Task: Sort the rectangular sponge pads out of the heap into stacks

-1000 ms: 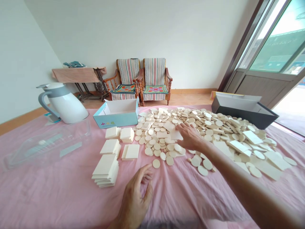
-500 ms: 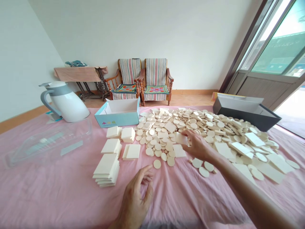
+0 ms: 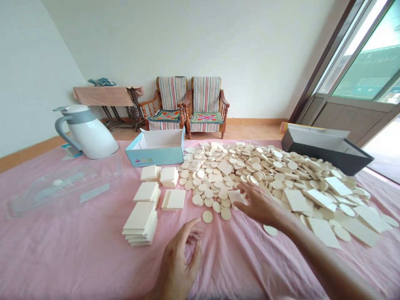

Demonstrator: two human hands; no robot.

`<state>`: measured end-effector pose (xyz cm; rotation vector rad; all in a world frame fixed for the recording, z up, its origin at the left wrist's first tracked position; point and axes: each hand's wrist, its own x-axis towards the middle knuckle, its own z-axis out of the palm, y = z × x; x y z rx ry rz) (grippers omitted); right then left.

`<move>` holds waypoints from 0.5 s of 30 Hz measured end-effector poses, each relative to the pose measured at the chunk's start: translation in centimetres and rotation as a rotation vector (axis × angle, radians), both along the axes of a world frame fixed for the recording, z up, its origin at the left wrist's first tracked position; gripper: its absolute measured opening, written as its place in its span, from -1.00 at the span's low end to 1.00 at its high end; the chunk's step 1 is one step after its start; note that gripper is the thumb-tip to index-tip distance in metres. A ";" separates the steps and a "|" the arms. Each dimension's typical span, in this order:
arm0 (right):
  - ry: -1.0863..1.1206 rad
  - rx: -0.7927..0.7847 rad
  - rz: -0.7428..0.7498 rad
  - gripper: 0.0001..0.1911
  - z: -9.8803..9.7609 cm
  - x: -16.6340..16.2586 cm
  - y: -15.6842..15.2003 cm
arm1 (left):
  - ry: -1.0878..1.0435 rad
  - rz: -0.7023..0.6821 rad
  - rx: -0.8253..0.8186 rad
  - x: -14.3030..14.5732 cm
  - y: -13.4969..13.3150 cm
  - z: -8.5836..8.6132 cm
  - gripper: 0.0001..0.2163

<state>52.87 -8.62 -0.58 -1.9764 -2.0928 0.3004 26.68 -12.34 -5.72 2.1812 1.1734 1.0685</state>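
Observation:
My right hand [image 3: 258, 204] reaches down to a pale square wooden tile [image 3: 235, 197] at the front of the pile. Its thumb and fingers lie about the tile's right side, partly covering it. My left hand [image 3: 181, 254] rests on the cloth nearer to me, fingers loosely curled, thumb apart, nothing in it. A single round disc [image 3: 207, 216] lies just beyond its fingertips. Left of the pile stand several stacks of square tiles, the tallest stack [image 3: 139, 218] at the front and a low stack [image 3: 173, 200] to its right.
A large mixed pile of discs and tiles [image 3: 281, 175] spreads rightwards over the pink cloth [image 3: 78, 254]. Behind stand an open light-blue box [image 3: 156, 155] and a black box [image 3: 325, 152]. A white jug [image 3: 93, 137] and clear plastic packaging [image 3: 62, 187] are on the left.
My right hand has come down and towards me, bringing a square tile from above onto the spot where another lay. My left hand has stayed nearly still.

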 end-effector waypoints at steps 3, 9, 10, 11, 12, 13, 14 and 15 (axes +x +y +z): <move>-0.033 -0.019 0.182 -0.43 0.7 1.0 0.1 | -0.002 0.002 0.002 0.0 0.0 0.0 -0.66; -0.133 -0.084 0.225 -0.49 -0.3 0.9 1.9 | -0.008 0.002 0.009 0.1 0.2 0.1 -0.65; -0.139 -0.088 0.229 -0.49 -0.4 0.8 2.2 | -0.006 0.002 0.005 0.1 0.2 0.0 -0.66; -0.146 -0.089 0.236 -0.49 -0.4 0.7 2.4 | -0.005 0.003 0.002 0.1 0.3 0.0 -0.66; -0.155 -0.087 0.241 -0.50 -0.4 0.6 2.5 | -0.004 0.004 0.001 0.1 0.3 0.0 -0.66; -0.166 -0.077 0.237 -0.52 -0.2 0.6 2.4 | -0.003 0.004 0.000 0.1 0.3 0.0 -0.65; -0.178 -0.056 0.222 -0.54 0.0 0.6 2.3 | -0.003 0.002 0.000 0.1 0.2 -0.1 -0.65; -0.190 -0.025 0.193 -0.56 0.3 0.6 2.1 | -0.004 0.001 0.000 0.0 0.2 -0.1 -0.65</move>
